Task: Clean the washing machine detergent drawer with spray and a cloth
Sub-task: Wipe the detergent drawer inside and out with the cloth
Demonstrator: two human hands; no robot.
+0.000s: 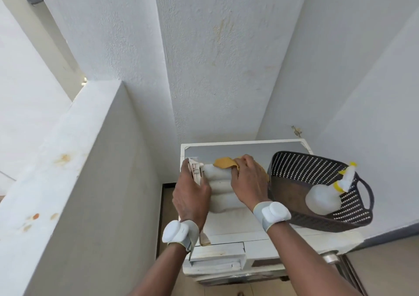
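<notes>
The white detergent drawer (223, 188) lies pulled out on top of the washing machine (247, 147), underside up, ribbed compartments showing. My left hand (192, 193) grips its front panel end at the left. My right hand (246, 180) holds a yellow cloth (224, 162) against the drawer's far end. A white spray bottle (324, 199) with a yellow nozzle lies in the dark perforated basket (301, 166) to the right. The empty drawer slot (217, 261) shows on the machine's front below my left wrist.
The machine stands in a narrow white alcove. A low white wall (74, 159) rises close on the left, and plain walls close in behind and to the right. The basket overhangs the machine's right edge. A metal handle (330, 258) sticks out at the lower right.
</notes>
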